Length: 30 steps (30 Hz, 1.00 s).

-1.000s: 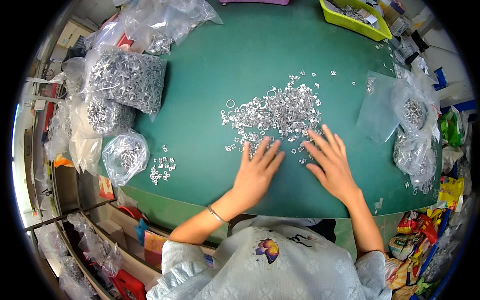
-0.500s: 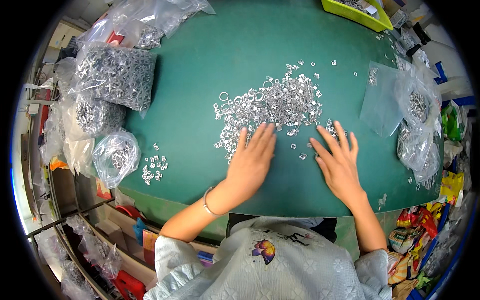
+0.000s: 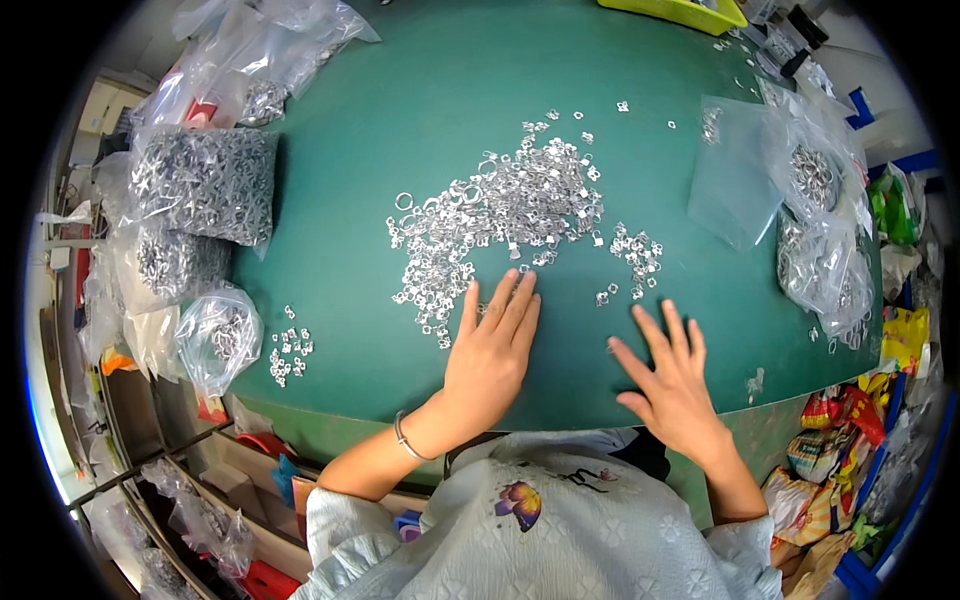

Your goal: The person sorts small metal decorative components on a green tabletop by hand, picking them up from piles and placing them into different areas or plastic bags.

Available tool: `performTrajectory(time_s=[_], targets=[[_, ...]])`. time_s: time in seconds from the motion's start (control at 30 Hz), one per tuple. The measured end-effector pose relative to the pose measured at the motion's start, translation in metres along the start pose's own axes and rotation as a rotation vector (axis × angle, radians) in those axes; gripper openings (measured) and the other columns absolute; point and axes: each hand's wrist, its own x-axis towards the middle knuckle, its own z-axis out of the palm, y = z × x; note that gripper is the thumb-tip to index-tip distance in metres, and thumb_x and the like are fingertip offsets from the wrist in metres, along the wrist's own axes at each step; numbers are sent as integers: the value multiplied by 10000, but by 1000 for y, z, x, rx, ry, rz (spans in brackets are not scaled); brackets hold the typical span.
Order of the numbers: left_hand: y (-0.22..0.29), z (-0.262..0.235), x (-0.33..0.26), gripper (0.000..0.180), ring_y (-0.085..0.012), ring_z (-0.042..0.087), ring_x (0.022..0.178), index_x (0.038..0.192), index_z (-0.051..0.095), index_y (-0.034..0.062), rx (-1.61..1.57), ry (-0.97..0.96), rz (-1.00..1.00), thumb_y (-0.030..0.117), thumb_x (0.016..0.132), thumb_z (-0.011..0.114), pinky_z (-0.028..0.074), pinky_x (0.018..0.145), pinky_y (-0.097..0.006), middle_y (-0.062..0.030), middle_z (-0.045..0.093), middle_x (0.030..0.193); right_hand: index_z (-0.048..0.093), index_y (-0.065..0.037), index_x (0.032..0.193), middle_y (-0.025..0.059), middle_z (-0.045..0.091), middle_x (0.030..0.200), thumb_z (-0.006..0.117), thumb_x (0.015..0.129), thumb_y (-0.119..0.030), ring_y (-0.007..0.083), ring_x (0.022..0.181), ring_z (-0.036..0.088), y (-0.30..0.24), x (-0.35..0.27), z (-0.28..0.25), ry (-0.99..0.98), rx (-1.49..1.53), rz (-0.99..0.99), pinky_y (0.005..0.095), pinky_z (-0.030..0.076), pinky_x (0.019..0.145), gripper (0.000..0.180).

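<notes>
Small silver metal pieces, many of them ring-shaped, lie in a wide pile (image 3: 545,195) on the green table. My left hand (image 3: 490,350) is open, palm down, its fingertips at the near edge of this pile. A band circles that wrist. To the right, my right hand (image 3: 668,385) is open with its fingers spread over bare tabletop. Just beyond its fingertips lies a smaller cluster of the same pieces (image 3: 638,257). Something tiny shows by the right index fingertip; I cannot make out whether it is held. Neither hand grips anything clearly visible.
On the left stand clear bags of metal parts (image 3: 205,180) and an open bag (image 3: 220,335), with a few loose pieces (image 3: 290,355) beside it. More bags (image 3: 825,255) lie at the right edge. A yellow-green tray (image 3: 690,12) sits at the far side.
Both hands have drawn back toward the near edge. My right hand has come away from the small cluster, which now shows fully. The whole view has shifted slightly.
</notes>
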Motion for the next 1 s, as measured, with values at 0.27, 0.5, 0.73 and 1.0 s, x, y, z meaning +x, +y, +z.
performTrajectory(time_s=[0.27, 0.5, 0.73, 1.0], targets=[[44, 11, -10, 526, -338, 366, 1350, 1290, 477, -53, -235, -77, 181, -15, 766, 506, 239, 1088, -575, -197, 409, 1424, 508, -128, 1337, 108, 330, 1484, 623, 846, -140, 359, 1404, 223, 37, 46, -6, 250, -67, 24, 562, 152, 1103, 504], [40, 9, -21, 414, -286, 520, 1035, 1178, 573, 32, -328, 157, -89, 56, 782, 688, 351, 880, -417, -115, 543, 1146, 528, -126, 1314, 102, 366, 1463, 649, 836, -146, 342, 1384, 279, 56, 24, -1, 348, -122, 113, 547, 194, 1093, 494], [44, 24, -12, 257, -241, 509, 867, 1004, 631, 69, -355, 228, -153, 64, 759, 707, 340, 792, -368, -60, 538, 951, 568, -92, 1255, 117, 407, 1432, 667, 818, -116, 321, 1370, 316, 32, 24, -1, 205, -101, -19, 549, 213, 1094, 449], [42, 14, -28, 240, -243, 523, 893, 997, 629, 60, -374, 118, -24, -1, 768, 671, 363, 785, -367, -69, 539, 978, 440, -70, 1368, 140, 403, 1432, 624, 876, -180, 328, 1364, 318, 35, 72, -1, 289, -64, -41, 510, 225, 1104, 537]])
